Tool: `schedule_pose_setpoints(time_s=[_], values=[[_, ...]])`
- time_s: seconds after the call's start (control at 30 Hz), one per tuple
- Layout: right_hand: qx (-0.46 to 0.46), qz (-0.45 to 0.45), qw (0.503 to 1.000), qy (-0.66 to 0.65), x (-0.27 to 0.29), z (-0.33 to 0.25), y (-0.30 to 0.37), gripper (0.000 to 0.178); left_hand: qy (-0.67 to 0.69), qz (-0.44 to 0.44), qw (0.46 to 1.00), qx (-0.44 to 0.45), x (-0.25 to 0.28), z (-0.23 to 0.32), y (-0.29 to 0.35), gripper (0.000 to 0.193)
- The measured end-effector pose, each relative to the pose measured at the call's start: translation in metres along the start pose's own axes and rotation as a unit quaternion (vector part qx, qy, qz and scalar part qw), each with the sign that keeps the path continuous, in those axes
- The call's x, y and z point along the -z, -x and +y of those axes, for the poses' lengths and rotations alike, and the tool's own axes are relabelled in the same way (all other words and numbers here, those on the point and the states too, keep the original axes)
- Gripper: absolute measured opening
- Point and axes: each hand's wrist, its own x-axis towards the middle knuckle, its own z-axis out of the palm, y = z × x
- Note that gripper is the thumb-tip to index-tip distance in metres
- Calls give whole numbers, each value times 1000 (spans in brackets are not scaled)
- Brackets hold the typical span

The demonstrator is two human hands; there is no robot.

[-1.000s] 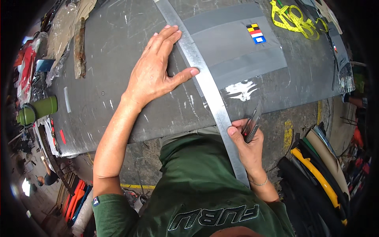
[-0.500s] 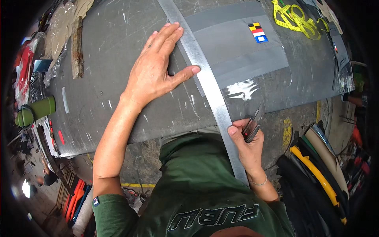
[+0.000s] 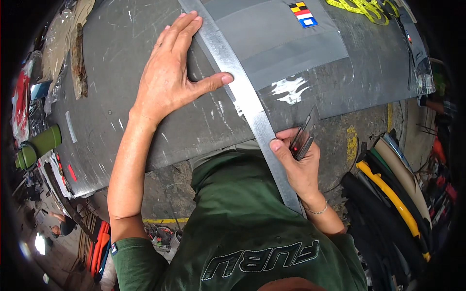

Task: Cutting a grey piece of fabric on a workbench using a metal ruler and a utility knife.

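Observation:
A long metal straightedge (image 3: 247,97) runs slantwise over the dark worktable (image 3: 131,82) and past its near edge, toward my body. Spread flat, my left hand (image 3: 170,72) rests beside it, with fingertips and thumb on its left edge. My right hand (image 3: 298,160) is closed round a dark-handled utility knife (image 3: 303,145), blade upward, while its thumb touches the straightedge near the table edge. Under the straightedge lies a grey fabric piece (image 3: 272,53) with a clear plastic panel (image 3: 291,89) along its near side. A small coloured flag patch (image 3: 303,14) is on the fabric.
A yellow measuring tape (image 3: 359,9) lies coiled at the far right. At the left are a rough wooden stick (image 3: 77,63), plastic wrapping and a green cylinder (image 3: 46,143). Rolls of material, one a yellow roll (image 3: 391,196), stand at the lower right. Another person (image 3: 63,224) is at the far lower left.
The whole view has shifted, so table, fabric and hands appear higher and slightly further left. Both hands keep their hold, and the straightedge lies about the same on the fabric.

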Motion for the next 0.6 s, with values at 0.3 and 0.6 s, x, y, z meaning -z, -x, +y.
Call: schedule_pose_setpoints(time_s=[0.3, 0.6], values=[[3, -12, 1000, 10, 4, -2, -2, 16, 11, -3, 1000, 4, 1, 2, 0, 105], [0, -10, 1000, 20, 4, -4, -3, 16, 17, 1, 1000, 0, 2, 6, -2, 104]])
